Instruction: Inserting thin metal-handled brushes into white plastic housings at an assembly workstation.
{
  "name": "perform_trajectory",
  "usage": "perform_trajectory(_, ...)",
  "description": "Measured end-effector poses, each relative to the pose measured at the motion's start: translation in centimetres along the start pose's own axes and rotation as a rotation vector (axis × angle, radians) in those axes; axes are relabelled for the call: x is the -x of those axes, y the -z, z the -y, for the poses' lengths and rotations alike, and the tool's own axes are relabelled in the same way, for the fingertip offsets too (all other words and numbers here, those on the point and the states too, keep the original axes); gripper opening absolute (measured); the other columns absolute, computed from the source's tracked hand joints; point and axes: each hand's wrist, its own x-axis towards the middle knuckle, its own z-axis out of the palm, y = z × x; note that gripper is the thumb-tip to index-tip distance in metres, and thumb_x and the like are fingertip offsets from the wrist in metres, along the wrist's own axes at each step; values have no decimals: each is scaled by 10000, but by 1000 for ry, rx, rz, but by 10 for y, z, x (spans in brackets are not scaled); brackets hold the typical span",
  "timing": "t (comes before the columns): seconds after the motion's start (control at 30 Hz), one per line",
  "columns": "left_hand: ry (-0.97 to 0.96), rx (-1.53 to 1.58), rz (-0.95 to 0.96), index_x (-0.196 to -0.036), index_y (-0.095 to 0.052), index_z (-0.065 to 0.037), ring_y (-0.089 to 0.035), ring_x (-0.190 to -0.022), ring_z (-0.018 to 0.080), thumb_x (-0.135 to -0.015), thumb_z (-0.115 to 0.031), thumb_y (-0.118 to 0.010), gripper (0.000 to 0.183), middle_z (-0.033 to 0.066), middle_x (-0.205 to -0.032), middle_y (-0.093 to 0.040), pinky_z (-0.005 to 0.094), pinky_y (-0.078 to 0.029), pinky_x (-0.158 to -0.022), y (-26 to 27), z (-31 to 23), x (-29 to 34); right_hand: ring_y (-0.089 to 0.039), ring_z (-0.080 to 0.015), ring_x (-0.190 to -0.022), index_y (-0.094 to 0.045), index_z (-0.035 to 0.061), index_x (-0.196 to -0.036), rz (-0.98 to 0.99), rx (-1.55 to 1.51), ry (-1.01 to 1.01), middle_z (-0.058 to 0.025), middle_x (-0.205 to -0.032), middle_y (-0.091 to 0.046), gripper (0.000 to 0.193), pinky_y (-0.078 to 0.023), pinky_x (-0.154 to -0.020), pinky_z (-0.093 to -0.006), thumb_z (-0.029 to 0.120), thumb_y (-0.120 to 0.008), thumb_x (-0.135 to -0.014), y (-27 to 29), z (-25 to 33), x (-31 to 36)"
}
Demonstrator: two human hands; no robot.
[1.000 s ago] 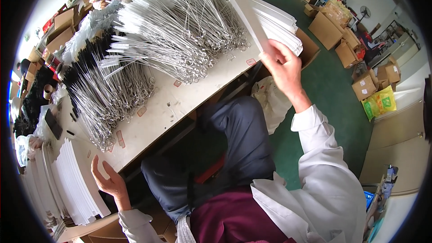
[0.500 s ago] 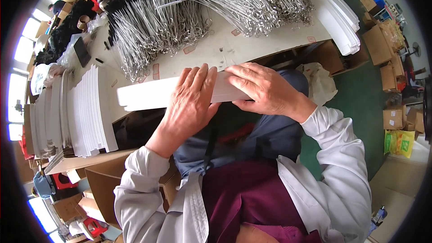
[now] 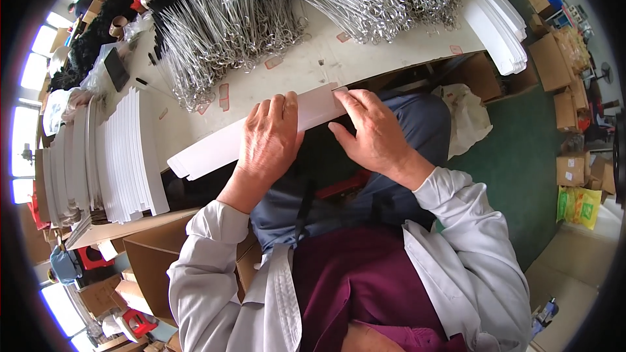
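A long, narrow white paper carton (image 3: 218,148) lies slantwise along the table's near edge, its right end farther from me than its left. My left hand (image 3: 268,135) lies over its middle, fingers together on top and thumb at the near side, pressing it. At the carton's right end, my right hand (image 3: 376,128) touches the end with its fingertips. Its thumb stands apart from the fingers and off the carton. The fingertips partly hide the end flap.
Bundles of wire-handled brushes with looped ends (image 3: 244,32) cover the far side of the table (image 3: 287,81). White flat cartons (image 3: 124,163) stand in a row at left; another stack (image 3: 499,36) lies at far right. A cardboard box (image 3: 153,261) sits below, at left.
The carton has tilted, its right end swinging away from me. My right thumb has come off it, and the right fingers have moved to its end. My left hand stays on the middle.
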Motion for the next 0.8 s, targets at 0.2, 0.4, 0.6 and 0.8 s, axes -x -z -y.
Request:
perform_trajectory(0.2,-57,-87,-52,-1318,-524,68,-615,-961,296,-725,-144,-817,695,154,-1065,-589,399,-518,-880,-13,3,9,-676,-309,-928,-570,-68,-1266,18,-413,-305,-213,-1114,-637,538,-567,-841,-387,123,-794,-816,-25,14,1)
perform_trajectory(0.4,-14,-37,37,-1382,-491,45,-621,-1042,351,-719,-151,-833,772,187,-1190,-595,437,-521,-928,-20,7,24,-710,-198,-815,-646,-63,-1141,-4,-773,-442,-169,-994,-714,383,-588,-749,-330,176,-799,-884,-40,-4,5)
perform_trajectory(0.6,-40,-39,2,-1395,-487,46,-622,-1067,353,-708,-146,-834,794,202,-1235,-595,434,-523,-946,-23,9,29,-680,-122,-689,-653,-62,-1162,276,-1058,-651,-113,-954,-720,387,-541,-545,-243,244,-751,-946,-9,0,-10)
perform_trajectory(0.8,-77,-1,-59,-1376,-511,47,-649,-1052,358,-722,-149,-821,750,215,-1245,-621,437,-538,-941,-25,7,27,-630,-101,-554,-654,-68,-1153,491,-1220,-746,-90,-927,-691,415,-497,-428,-229,304,-704,-977,-1,-4,-21)
